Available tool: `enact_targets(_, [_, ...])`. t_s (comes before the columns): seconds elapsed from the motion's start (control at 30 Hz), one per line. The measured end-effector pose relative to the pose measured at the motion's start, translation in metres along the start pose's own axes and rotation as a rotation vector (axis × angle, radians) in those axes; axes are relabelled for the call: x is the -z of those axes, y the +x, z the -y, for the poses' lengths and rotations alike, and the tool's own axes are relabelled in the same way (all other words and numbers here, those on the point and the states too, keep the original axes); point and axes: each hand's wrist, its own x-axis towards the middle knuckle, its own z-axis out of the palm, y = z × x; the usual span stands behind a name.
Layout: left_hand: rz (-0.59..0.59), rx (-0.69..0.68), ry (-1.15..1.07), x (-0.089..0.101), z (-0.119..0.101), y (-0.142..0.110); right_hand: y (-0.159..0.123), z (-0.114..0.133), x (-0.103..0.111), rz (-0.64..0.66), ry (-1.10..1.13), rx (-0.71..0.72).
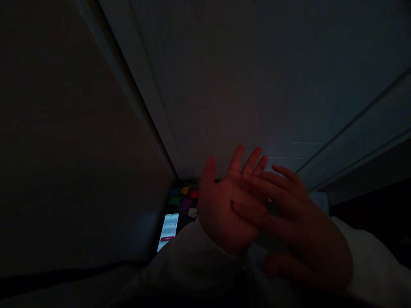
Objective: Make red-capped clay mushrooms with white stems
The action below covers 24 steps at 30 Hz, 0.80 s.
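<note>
In the dim head view, my left hand (229,209) is held palm up, thumb out to the left and fingers spread. It holds nothing that I can see. My right hand (308,231) comes across from the right with its back toward me. Its extended fingers lie over the left palm and the bases of the left fingers, seemingly touching them. The right thumb is apart, lower down. No object shows between the two hands. Pale long sleeves cover both wrists.
Left of my left hand, a lit phone (168,231) lies below several coloured pieces, among them a green one (175,200) and a purple one (186,204). A pale panelled surface (224,85) rises ahead, and a darker flat surface (80,149) stands at left.
</note>
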Motion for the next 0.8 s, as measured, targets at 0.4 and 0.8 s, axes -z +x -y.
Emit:
enact_targets(0.4, [0.051,0.033,0.002,0.0038,0.0019,-0.0029,-0.0005,-0.005,0.0002,0.039,0.033,0.023])
enact_targets(0.8, [0.008,0.035,-0.006,-0.0002,0.001,-0.0038,0.0023,-0.0028,0.0011,0.043,-0.016,0.034])
